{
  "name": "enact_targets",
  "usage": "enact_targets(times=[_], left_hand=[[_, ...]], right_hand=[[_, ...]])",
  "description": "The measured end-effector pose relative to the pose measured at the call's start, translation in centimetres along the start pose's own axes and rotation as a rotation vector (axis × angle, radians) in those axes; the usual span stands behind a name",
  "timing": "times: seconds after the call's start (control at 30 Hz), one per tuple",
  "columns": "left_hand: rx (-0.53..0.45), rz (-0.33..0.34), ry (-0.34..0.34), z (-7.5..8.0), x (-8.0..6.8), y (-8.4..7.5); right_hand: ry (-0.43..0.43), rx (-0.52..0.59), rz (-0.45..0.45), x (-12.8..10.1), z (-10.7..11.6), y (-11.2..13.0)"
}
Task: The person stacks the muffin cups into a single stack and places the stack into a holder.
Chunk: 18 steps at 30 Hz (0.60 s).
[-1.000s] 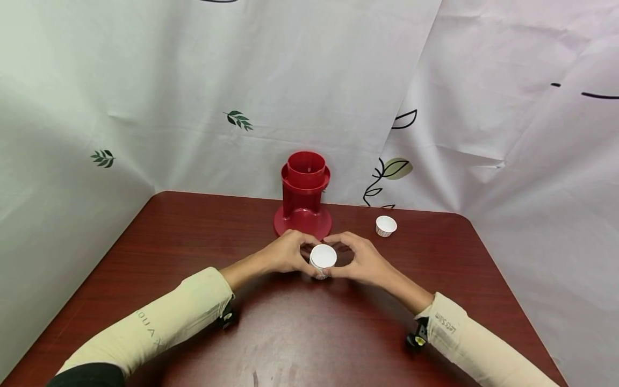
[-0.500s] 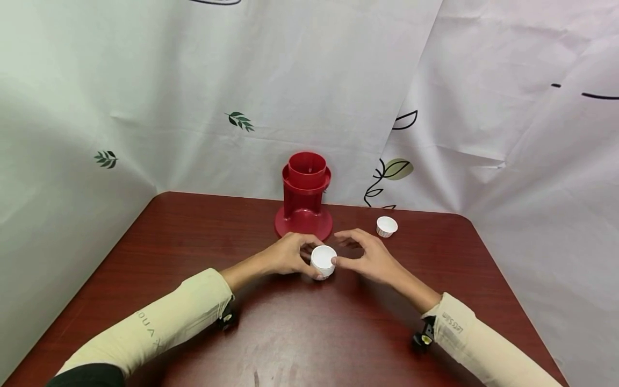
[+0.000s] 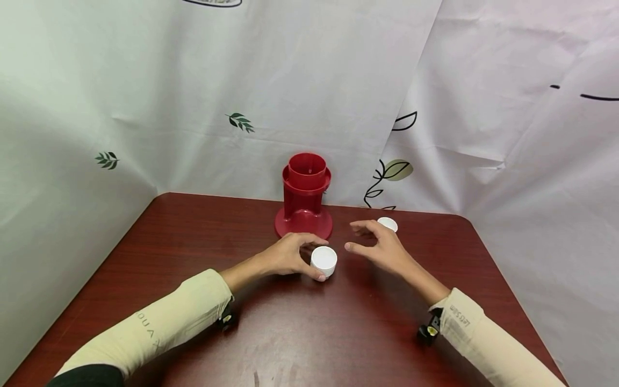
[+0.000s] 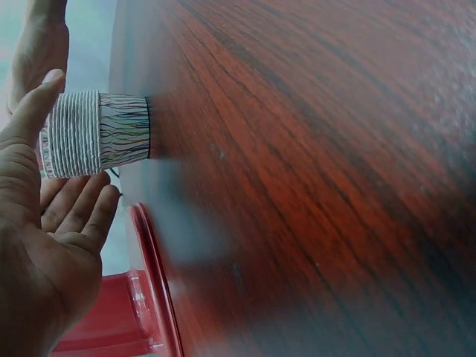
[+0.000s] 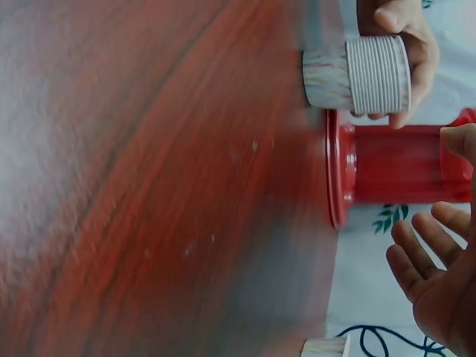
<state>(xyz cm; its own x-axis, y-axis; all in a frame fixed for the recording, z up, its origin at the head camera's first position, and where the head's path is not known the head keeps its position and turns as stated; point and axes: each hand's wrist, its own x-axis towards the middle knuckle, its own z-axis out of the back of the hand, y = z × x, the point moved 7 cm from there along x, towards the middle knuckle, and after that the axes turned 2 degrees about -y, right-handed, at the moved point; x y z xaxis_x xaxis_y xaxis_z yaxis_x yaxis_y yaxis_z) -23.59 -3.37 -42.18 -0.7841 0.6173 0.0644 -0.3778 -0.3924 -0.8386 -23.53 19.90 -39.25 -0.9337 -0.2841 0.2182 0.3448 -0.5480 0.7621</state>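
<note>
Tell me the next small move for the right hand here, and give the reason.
Probably reach the right hand on to the single cup just behind its fingers. It hangs open and holds nothing, while the left hand grips the stack of cups upright on the table, in front of the red dispenser.

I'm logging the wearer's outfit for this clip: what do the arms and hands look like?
Both hands, left hand and right hand, are bare. Each arm wears a cream long sleeve with small dark lettering. A small black device sits at each wrist. A dark garment edge shows at the left upper arm.
</note>
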Motion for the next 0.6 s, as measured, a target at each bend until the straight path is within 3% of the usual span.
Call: enact_targets(times=[0.27,0.6], left_hand=[[-0.046,-0.001,-0.007,0.0,0.0,0.1],[-0.067,-0.014,-0.013,0.0,0.0,0.1]], right_hand=[[-0.037,-0.056,-0.045,0.6,1.5,-1.4],[-0.08,-0.045,-0.086,1.0,2.8,-2.9]])
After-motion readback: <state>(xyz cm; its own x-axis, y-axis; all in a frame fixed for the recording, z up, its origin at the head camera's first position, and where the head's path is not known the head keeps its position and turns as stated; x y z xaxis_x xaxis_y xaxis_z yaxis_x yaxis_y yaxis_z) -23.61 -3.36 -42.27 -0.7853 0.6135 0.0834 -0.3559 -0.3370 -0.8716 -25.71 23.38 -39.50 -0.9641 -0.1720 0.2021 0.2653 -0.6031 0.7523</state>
